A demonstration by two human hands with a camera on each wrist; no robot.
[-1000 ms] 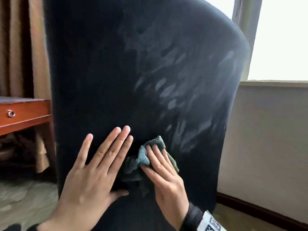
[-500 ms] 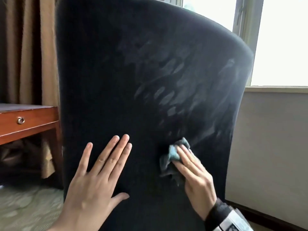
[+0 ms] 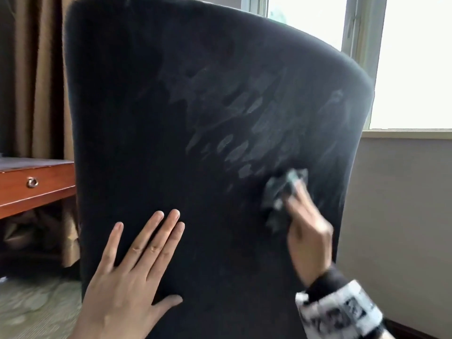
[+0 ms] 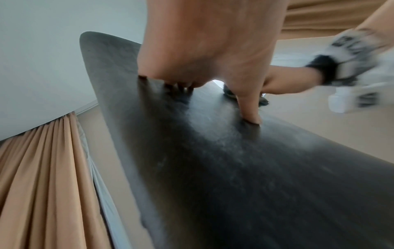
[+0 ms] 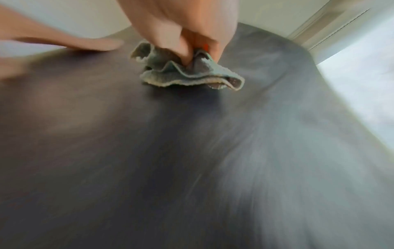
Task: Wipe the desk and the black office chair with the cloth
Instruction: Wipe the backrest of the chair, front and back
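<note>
Filling most of the head view, the tall black fabric-covered back of the office chair [image 3: 151, 123] stands upright, its nap marked by pale, slanted streaks on its upper right part. Against the chair back's lower left, the left hand [image 3: 129, 272] lies flat with fingers straight and spread, grasping nothing. Toward the chair back's right edge, the right hand [image 3: 308, 238], blurred, presses the crumpled grey-green cloth [image 3: 285, 189] onto the fabric; in the right wrist view the fingers [image 5: 187, 50] curl into the cloth [image 5: 183, 70] and bunch its folds. A black-and-white patterned wristband [image 3: 340, 311] sits below that hand. Left of the chair back, the reddish-brown wooden desk [image 3: 36, 172] shows 1 drawer front with a round metal pull [image 3: 32, 182]. Tan pleated curtains [image 3: 29, 77] hang behind the desk. Right of the chair back are a bright window [image 3: 415, 59] and a plain grey wall [image 3: 401, 206] beneath its sill. Pale patterned carpet [image 3: 36, 307] covers the floor below the desk.
</note>
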